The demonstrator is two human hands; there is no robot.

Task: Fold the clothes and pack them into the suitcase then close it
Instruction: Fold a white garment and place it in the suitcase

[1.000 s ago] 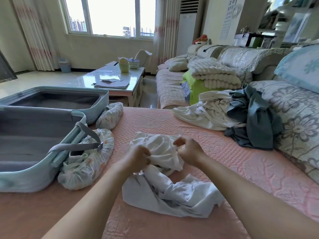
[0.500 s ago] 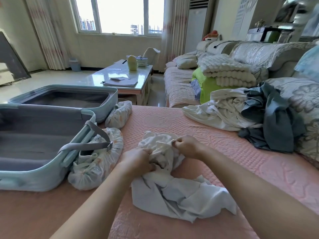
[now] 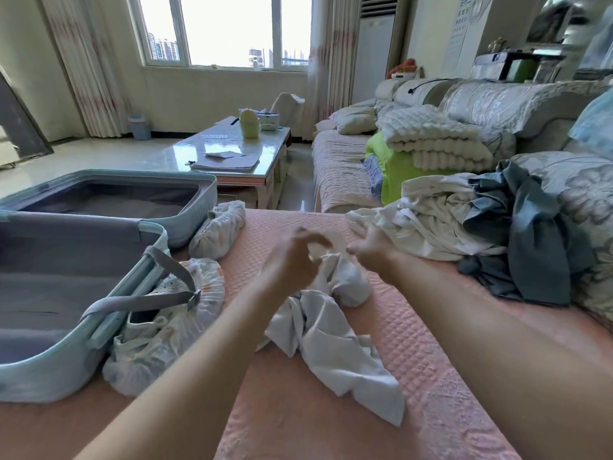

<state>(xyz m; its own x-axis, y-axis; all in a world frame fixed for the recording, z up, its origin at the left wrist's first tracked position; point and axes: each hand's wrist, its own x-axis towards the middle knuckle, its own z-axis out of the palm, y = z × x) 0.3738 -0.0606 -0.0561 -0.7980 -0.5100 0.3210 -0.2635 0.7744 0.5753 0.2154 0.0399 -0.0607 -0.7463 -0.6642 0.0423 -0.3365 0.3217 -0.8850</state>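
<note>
The left hand (image 3: 293, 260) is raised a little above the sofa, its fingers hooked toward the thumb. A bunched fold of the white garment (image 3: 331, 343) sits inside that curl, so its grip is grasping the cloth. The right hand (image 3: 373, 245) is just to the right, level with it and close to the same bunched top of the garment. Its fingers look bent and spread, but motion blur hides the fingertips, and I cannot tell whether this grip has the cloth or is released.

The garment is crumpled. Its upper part is gathered between the two hands, and the rest trails toward the near edge over the pink quilted cover (image 3: 414, 343).

To the left lies the pale blue suitcase (image 3: 49, 370), open flat with both grey-lined halves showing. A grey strap (image 3: 139, 302) hangs over its near right corner onto a floral elastic cover (image 3: 159, 343) lying against the case. A second cover of the same kind (image 3: 217, 229) lies farther off, beside the far half.

To the far right a pile of clothes (image 3: 464, 227), white and grey-blue, rests unfolded against the sofa back. Beyond it is a folded cream blanket (image 3: 431, 137). Far centre, a glossy tabletop (image 3: 265, 151) carries papers (image 3: 225, 162).
</note>
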